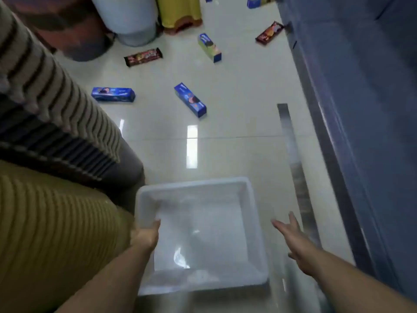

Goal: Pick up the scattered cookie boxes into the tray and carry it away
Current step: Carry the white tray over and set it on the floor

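A translucent white tray (255,213) sits low in front of me with nothing in it. My left hand (146,236) grips its left rim. My right hand (291,236) hovers to the right of the tray, fingers spread, holding nothing. Cookie boxes lie scattered on the floor beyond: a blue box (190,100) in the middle, another blue box (113,94) to the left, a blue and green box (209,47) farther off, a brown pack (143,56) and a second brown pack (269,32) near the blue wall.
A ribbed sofa arm (52,114) and an olive cushion (56,233) fill the left. A blue cabinet (361,109) runs along the right. A white drum (133,19), a yellow sack (180,12) and one more box (257,2) stand at the far end.
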Demonstrator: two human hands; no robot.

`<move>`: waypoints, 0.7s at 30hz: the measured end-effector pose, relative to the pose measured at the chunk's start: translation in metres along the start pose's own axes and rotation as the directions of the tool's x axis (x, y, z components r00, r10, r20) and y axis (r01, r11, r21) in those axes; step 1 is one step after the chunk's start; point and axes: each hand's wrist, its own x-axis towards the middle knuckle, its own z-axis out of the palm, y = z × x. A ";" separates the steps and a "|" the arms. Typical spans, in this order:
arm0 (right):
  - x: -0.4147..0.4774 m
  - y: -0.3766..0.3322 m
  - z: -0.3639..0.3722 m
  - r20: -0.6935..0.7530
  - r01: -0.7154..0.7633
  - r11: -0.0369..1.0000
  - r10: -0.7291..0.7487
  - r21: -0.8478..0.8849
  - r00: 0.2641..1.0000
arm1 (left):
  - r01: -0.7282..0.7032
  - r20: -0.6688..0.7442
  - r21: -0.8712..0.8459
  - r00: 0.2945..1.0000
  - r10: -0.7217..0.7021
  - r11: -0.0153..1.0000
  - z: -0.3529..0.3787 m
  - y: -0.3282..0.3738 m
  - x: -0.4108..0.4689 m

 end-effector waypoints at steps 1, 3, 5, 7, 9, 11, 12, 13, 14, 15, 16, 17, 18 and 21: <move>0.015 0.005 0.006 -0.018 0.043 0.999 -0.043 -0.016 0.999 | -0.024 -0.028 0.045 0.999 0.026 0.999 0.008 -0.006 0.008; 0.051 0.013 0.015 -0.037 0.072 0.994 -0.075 -0.086 0.997 | -0.034 -0.049 0.109 0.998 0.040 0.993 0.020 -0.019 0.030; 0.079 0.018 0.027 -0.037 0.106 0.988 -0.111 -0.110 0.993 | -0.028 -0.060 0.114 0.998 0.035 0.993 0.027 -0.031 0.049; 0.099 0.023 0.039 -0.035 0.125 0.981 -0.132 -0.147 0.991 | -0.026 -0.087 0.189 0.995 0.043 0.982 0.030 -0.042 0.064; 0.116 0.024 0.050 -0.017 0.149 0.969 -0.155 -0.195 0.988 | -0.039 -0.124 0.230 0.990 0.069 0.972 0.032 -0.043 0.070; 0.126 0.029 0.060 -0.022 0.143 0.947 -0.156 -0.287 0.987 | -0.069 -0.138 0.235 0.985 0.104 0.969 0.035 -0.044 0.069; 0.130 0.032 0.065 -0.032 0.141 0.930 -0.161 -0.341 0.986 | -0.089 -0.143 0.233 0.982 0.125 0.968 0.037 -0.047 0.069; 0.132 0.034 0.067 -0.042 0.134 0.904 -0.165 -0.406 0.985 | -0.095 -0.141 0.223 0.982 0.129 0.970 0.037 -0.047 0.069; 0.135 0.036 0.068 -0.051 0.128 0.876 -0.171 -0.465 0.984 | -0.093 -0.138 0.207 0.983 0.123 0.974 0.036 -0.047 0.072; 0.137 0.036 0.066 -0.064 0.121 0.848 -0.179 -0.516 0.982 | -0.083 -0.132 0.190 0.985 0.109 0.978 0.034 -0.045 0.075; 0.140 0.035 0.062 -0.086 0.120 0.827 -0.199 -0.550 0.976 | -0.087 -0.125 0.175 0.986 0.110 0.981 0.032 -0.044 0.079; 0.142 0.033 0.057 -0.119 0.121 0.807 -0.230 -0.578 0.966 | -0.107 -0.108 0.173 0.986 0.127 0.979 0.031 -0.039 0.079; 0.145 0.029 0.051 -0.153 0.129 0.787 -0.273 -0.603 0.950 | -0.152 -0.091 0.180 0.981 0.170 0.972 0.031 -0.034 0.080; 0.143 0.010 0.032 -0.243 0.164 0.725 -0.421 -0.669 0.874 | -0.314 -0.095 0.157 0.939 0.331 0.936 0.029 -0.008 0.065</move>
